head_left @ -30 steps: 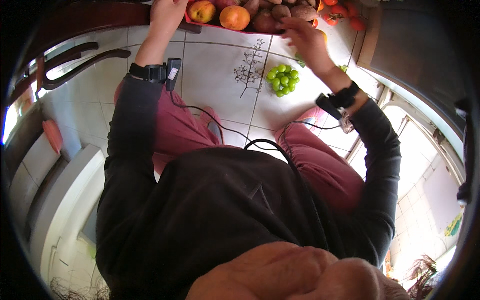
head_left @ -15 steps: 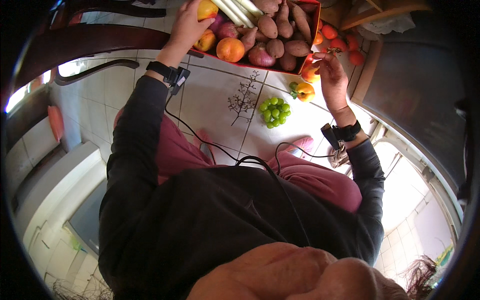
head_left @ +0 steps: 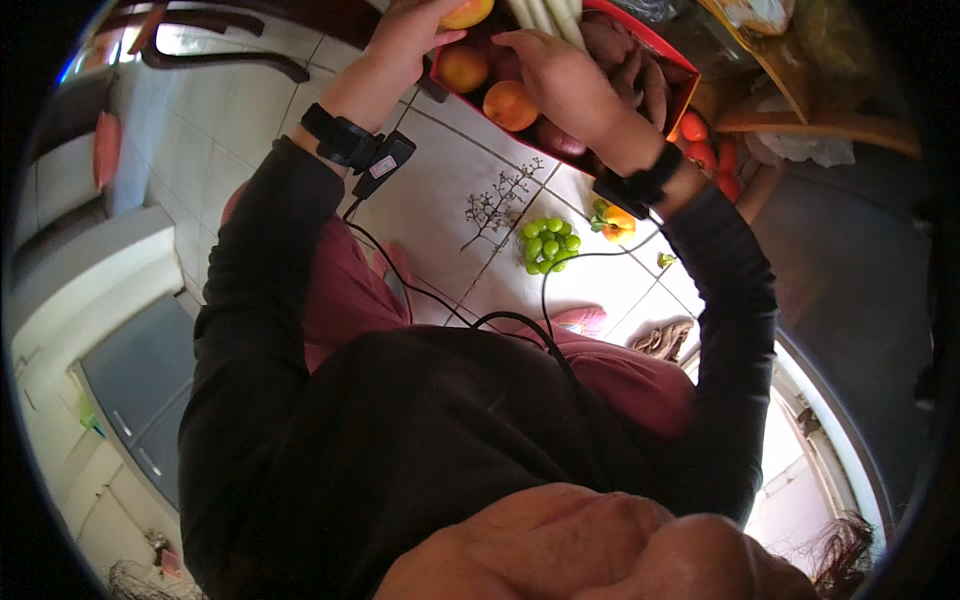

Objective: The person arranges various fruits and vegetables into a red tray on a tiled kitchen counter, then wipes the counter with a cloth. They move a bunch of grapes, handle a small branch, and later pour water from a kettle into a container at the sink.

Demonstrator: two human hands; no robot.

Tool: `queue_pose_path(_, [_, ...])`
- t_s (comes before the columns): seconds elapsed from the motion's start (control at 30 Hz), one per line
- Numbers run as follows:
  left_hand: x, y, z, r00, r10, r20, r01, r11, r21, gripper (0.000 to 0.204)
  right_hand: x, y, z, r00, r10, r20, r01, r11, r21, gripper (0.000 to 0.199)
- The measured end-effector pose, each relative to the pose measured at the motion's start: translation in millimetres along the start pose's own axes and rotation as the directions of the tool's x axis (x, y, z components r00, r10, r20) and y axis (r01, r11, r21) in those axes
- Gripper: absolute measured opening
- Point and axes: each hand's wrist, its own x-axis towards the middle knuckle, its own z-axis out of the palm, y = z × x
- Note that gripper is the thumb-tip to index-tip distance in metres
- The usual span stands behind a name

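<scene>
My left hand (head_left: 405, 48) is closed on a round yellow-red fruit (head_left: 467, 13) at the box's left end, its thumb below the fruit. Reaching across the red box (head_left: 655, 42), my right hand (head_left: 570, 88) hangs over the contents with a finger stretched left toward that fruit; its other fingers are partly hidden, and nothing shows in it. Below lie a darker orange fruit (head_left: 462, 68), an orange round fruit (head_left: 511, 106) and a purple onion (head_left: 560, 139). White stalks (head_left: 545, 18) and sweet potatoes (head_left: 610, 42) fill the far side, partly covered by my right hand.
On the tiled floor lie a bare branching stem (head_left: 497, 205), green grapes (head_left: 548, 246) and a yellow-orange bell pepper (head_left: 617, 225). Several tomatoes (head_left: 700, 155) sit right of the box beside a wooden frame (head_left: 820, 127). Black cables (head_left: 430, 290) run from my wrists.
My right hand has moved left, from beside the box's right corner to over its contents. My left hand keeps the yellow-red fruit. The view has shifted.
</scene>
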Motion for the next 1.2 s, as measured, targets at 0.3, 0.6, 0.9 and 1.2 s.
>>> queue_pose_path(0.3, [-82.0,87.6,-15.7,0.912,0.242,0.331,-0.213,0.97,-0.121,0.047,92.4,-15.3,77.7,0.976,0.215,-0.035,-0.212,0.898,-0.385,0.037])
queue_pose_path(0.6, [-44.5,56.7,-29.3,0.874,0.337,0.35,-0.354,0.935,-0.015,0.047,150.8,-52.0,126.1,0.462,0.5,-0.733,0.269,0.708,0.653,0.049])
queue_pose_path(0.9, [-37.7,37.5,-26.1,0.883,0.39,0.261,-0.423,0.902,0.084,0.061,136.9,-26.6,159.3,0.623,0.693,-0.363,0.484,0.024,0.875,0.055])
queue_pose_path(1.2, [-43.3,37.1,-29.5,0.898,0.339,0.281,-0.362,0.932,0.031,0.063,137.5,-64.2,132.7,0.544,0.746,-0.383,0.233,0.304,0.924,0.051])
